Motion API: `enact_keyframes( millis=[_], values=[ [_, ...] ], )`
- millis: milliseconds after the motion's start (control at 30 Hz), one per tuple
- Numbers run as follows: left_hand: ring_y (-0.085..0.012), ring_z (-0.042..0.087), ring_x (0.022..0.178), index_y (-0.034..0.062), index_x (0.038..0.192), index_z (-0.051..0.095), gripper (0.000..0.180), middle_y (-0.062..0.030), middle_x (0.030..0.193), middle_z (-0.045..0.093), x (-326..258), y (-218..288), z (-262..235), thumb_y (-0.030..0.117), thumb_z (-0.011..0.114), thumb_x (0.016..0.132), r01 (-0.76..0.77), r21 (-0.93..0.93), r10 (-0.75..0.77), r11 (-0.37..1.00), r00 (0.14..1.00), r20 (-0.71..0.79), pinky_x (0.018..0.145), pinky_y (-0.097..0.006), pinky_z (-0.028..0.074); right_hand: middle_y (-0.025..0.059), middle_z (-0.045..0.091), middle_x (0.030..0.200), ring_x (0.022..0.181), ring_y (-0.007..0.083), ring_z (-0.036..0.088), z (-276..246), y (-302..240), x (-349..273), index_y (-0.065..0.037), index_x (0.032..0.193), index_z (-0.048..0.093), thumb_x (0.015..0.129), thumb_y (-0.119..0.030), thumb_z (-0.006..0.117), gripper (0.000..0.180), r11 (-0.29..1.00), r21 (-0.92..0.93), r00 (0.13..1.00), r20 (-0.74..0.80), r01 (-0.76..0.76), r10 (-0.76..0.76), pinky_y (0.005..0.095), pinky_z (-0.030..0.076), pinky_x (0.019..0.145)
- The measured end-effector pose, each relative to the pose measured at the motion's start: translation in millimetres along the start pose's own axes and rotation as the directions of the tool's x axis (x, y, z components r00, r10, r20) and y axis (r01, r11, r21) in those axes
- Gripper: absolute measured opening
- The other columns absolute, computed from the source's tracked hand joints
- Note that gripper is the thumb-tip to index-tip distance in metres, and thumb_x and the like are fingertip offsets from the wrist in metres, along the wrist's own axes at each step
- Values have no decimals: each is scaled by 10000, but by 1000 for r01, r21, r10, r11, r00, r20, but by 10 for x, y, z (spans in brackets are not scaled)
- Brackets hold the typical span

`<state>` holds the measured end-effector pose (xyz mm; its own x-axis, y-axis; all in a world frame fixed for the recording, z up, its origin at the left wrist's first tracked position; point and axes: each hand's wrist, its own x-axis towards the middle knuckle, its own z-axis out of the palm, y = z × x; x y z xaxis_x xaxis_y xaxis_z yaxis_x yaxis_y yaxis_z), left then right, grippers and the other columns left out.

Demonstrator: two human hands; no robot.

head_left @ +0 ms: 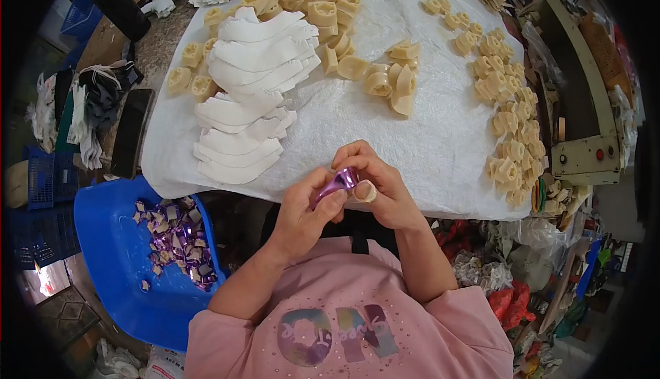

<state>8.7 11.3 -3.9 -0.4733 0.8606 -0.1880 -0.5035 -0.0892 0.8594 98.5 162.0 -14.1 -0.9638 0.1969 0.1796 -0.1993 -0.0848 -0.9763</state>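
At the frame's centre, the left hand [306, 207] pinches a glossy purple curved piece [337, 184]; the right hand [385, 190] appears to pinch its upper end, partly hidden. Its slick surface could slide against the pale thumb wrap [364, 191], dropping it past the tabletop [440, 152].

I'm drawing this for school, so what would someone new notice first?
Probably the shiny, curved purple piece held by the left hand and right hand, in the middle of the picture. Next, the big blue plastic tub at lower left, holding more shiny purple pieces. Then the flat, wavy white pieces overlapping on the white sheet, left of the middle.
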Motion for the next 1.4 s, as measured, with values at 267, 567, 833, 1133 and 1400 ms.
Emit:
enact_keyframes(
  millis=[267, 567, 833, 1133, 1400],
  values=[
    [-55, 482, 662, 10, 896, 569, 199, -11, 744, 551, -86, 14, -112, 145, 697, 825, -334, 375, 389, 865, 918, -80, 593, -227, 413, 116, 523, 914, 880, 303, 456, 153, -114, 160, -30, 945, 530, 843, -241, 613, 248, 756, -633, 983, 44, 168, -181, 377, 389, 796],
    [-132, 545, 686, 3, 945, 621, 172, -54, 774, 585, -544, 69, -820, 36, 666, 782, -142, 793, 669, 592, 636, -385, 644, -264, 449, 96, 521, 982, 928, 292, 456, 335, -99, 670, -62, 1019, 596, 748, -103, 641, 278, 609, -757, 961, 90, 237, -262, 401, 341, 808],
    [-268, 530, 896, 15, 1092, 611, 299, -105, 923, 573, -1614, -190, -1781, 42, 619, 794, 555, 776, 723, 300, 398, -564, 819, -353, 426, 50, 496, 1188, 1078, 273, 433, 286, -45, 1059, -154, 1006, 646, 635, 46, 613, 423, 69, -953, 880, 242, 294, -409, 434, 303, 877],
    [-307, 491, 1050, 27, 1084, 616, 369, -141, 1070, 551, -652, 208, -1064, -33, 595, 721, 77, 985, 798, 157, 578, -173, 923, -390, 392, 4, 546, 1120, 1093, 218, 464, 276, -122, 1251, -113, 835, 590, 664, 8, 610, 210, -4, -922, 873, 368, 387, -321, 474, 267, 925],
    [-278, 517, 1102, 44, 1037, 635, 331, -112, 1128, 565, 95, 54, -638, 14, 629, 708, -186, 980, 773, -73, 610, 173, 917, -408, 397, -18, 592, 791, 899, 170, 530, 479, -275, 1437, -104, 799, 565, 705, -4, 572, 138, -30, -928, 884, 364, 372, -292, 518, 232, 967]
  ],
)
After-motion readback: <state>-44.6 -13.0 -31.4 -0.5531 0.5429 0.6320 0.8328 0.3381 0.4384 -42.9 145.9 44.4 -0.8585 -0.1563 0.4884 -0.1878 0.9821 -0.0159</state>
